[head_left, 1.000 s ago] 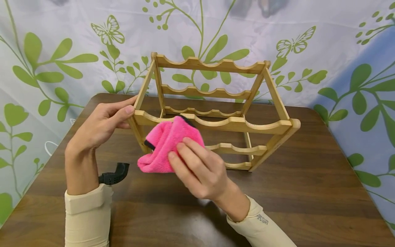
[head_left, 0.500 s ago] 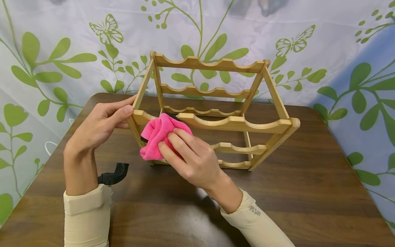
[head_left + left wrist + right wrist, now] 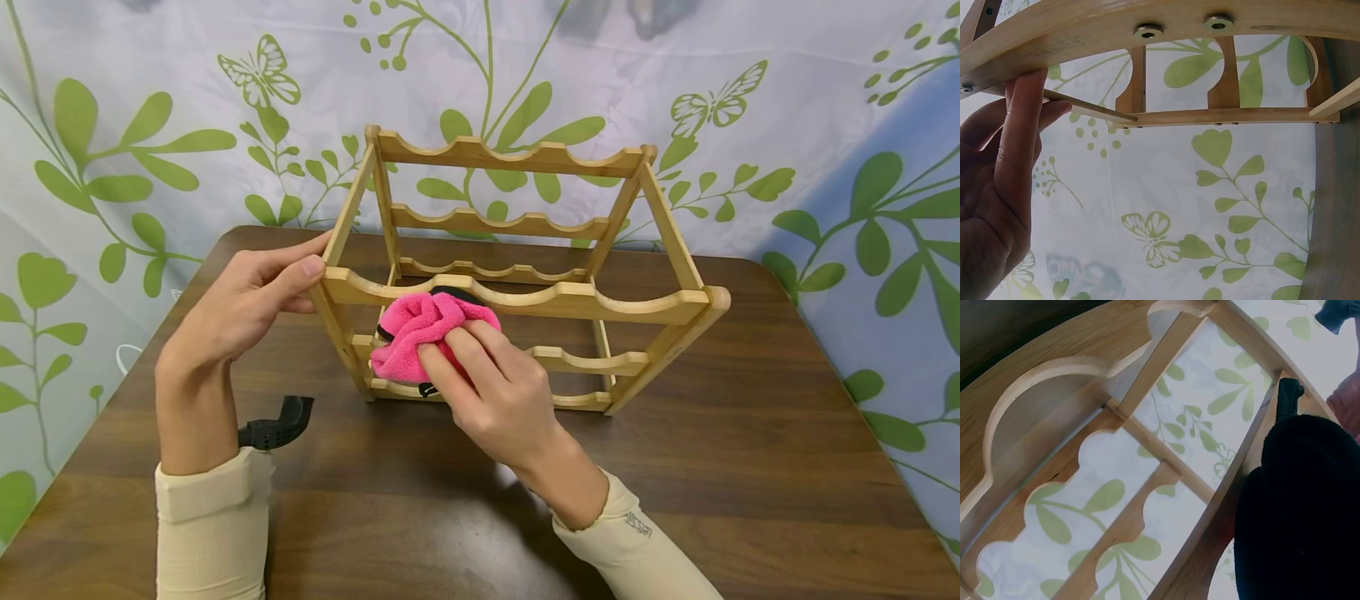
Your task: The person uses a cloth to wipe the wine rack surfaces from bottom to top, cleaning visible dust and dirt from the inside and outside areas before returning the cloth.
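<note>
A wooden wine rack point(image 3: 570, 300) with scalloped rails stands on the brown table point(image 3: 720, 467). My left hand point(image 3: 240, 300) grips its front left top corner, thumb on top; the left wrist view shows those fingers point(image 3: 1019, 131) against the wood from below. Bunched in my right hand point(image 3: 502, 400) is a pink cloth point(image 3: 420, 333) with black edging, pinched between fingers and thumb. It lies against the front top rail, left of the middle, and covers part of the lower rails. In the right wrist view a dark mass hides the right hand's fingers.
A black angled device point(image 3: 277, 423) juts from the left wrist, above the table. Behind the rack hangs a pale curtain point(image 3: 525, 50) printed with green leaves and butterflies. A thin white loop point(image 3: 127, 358) shows at the table's left edge.
My right hand slid the cloth left along the front top rail, then back to the right and a little lower. The left hand and the rack stayed in place.
</note>
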A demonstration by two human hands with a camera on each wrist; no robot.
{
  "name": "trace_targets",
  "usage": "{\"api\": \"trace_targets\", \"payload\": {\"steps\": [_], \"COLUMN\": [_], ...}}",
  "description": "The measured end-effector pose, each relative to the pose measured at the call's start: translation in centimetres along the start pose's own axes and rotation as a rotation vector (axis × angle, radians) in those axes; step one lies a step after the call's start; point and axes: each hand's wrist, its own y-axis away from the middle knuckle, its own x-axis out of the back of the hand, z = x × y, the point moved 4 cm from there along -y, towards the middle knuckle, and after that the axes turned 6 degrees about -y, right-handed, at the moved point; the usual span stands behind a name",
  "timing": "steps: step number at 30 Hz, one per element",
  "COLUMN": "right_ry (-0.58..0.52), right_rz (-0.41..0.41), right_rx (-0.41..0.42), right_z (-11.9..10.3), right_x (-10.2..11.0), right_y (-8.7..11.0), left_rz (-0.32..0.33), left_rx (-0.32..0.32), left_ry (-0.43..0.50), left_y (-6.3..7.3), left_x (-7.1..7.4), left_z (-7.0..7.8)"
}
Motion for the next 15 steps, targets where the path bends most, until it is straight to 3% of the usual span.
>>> {"api": "trace_targets", "payload": {"steps": [15], "right_ry": [0.043], "right_rz": [0.052], "right_rx": [-0.128], "right_z": [1.2], "right_x": [2.8], "right_y": [1.3], "left_rz": [0.000], "left_rx": [-0.009], "left_ry": [0.016], "left_y": [0.0], "left_x": [-0.1], "left_z": [0.1]}}
